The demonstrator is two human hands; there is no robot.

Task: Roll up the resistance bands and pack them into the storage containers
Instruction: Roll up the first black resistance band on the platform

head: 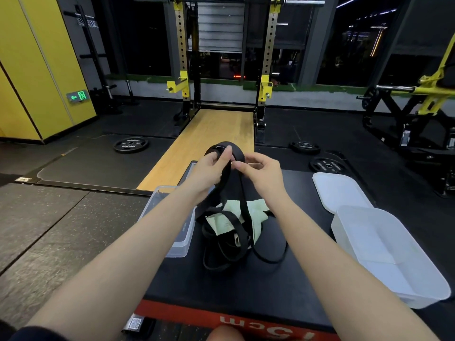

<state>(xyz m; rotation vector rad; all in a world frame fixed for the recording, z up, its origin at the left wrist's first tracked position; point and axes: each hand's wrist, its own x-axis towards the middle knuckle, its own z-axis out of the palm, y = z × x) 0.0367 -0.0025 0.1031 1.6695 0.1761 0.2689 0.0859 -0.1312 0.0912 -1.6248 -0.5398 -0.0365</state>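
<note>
While left hand [209,169] grips the half-rolled black band [227,153], right hand [261,172] pinches its strap above the platform [246,286].

A: How is the scene lit?
B: Dimly, from overhead; the windows [344,45] are black, and light strips are reflected in them.

A: Is sharpness kept?
B: Mostly. Straight lines are bowed towards the edges, and slight softness is seen at the corners.
</note>
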